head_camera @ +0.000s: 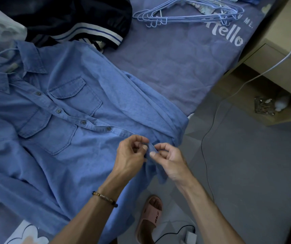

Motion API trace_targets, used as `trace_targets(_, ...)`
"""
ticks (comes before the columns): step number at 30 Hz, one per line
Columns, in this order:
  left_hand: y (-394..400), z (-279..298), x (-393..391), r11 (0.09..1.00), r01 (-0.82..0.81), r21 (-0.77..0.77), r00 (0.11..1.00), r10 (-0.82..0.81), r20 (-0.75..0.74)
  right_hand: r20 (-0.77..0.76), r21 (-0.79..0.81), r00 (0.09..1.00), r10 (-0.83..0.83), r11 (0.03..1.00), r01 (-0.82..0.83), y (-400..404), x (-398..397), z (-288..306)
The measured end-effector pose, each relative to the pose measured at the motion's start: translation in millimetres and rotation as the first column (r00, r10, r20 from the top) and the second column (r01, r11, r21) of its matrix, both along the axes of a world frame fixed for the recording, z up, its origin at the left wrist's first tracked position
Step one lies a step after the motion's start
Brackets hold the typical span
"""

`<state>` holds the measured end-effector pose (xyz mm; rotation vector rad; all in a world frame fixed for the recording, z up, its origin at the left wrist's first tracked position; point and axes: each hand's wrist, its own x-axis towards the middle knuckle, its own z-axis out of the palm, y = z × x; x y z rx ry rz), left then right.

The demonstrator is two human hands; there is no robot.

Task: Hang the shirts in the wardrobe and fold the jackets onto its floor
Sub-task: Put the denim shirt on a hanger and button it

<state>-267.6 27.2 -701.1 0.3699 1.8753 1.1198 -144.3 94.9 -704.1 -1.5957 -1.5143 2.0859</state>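
Far right on my bedsheet [176, 55], white print reads "Hello", w/ smaller caps above it ending "N ME." — the rest is hidden under the hangers [185, 14]. Near me on the floor, my pink slipper [149, 219] has "SKY" across its strap. The shirt [67, 120] has a neck tag at far left, too blurred to read.

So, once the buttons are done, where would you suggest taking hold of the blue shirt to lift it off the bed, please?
Probably at the shoulders beside the collar, reaching in from the far left end. The blue shirt lies flat, front up, with a hanger hook apparently at the neck, while both hands pinch the placket near the hem.
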Motion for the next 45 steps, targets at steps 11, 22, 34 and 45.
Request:
trace_targets(11, 26, -28, 11, 0.978, 0.092, -0.185, 0.995, -0.082, 0.060, 0.525, 0.395, 0.839, 0.143, 0.832, -0.389, 20, 39, -9)
trace_targets(22, -58, -3, -152, 0.965, 0.099, -0.243, 0.640, -0.248, -0.728, 0.675, 0.654, 0.647, 0.355, 0.118, -0.747, 11, -191, 26)
trace_targets(34, -103, 24, -376, 0.882, -0.380, -0.278, 0.549, -0.027, -0.835, 0.631, 0.719, 0.580, 0.515, -0.108, -0.686, -22, -435, 38)
trace_targets(45, -99, 50, -357, 0.989, -0.146, 0.006, 0.604, 0.093, -0.792, 0.559, 0.708, 0.503, 0.659, -0.063, -0.703, 15, -450, 85)
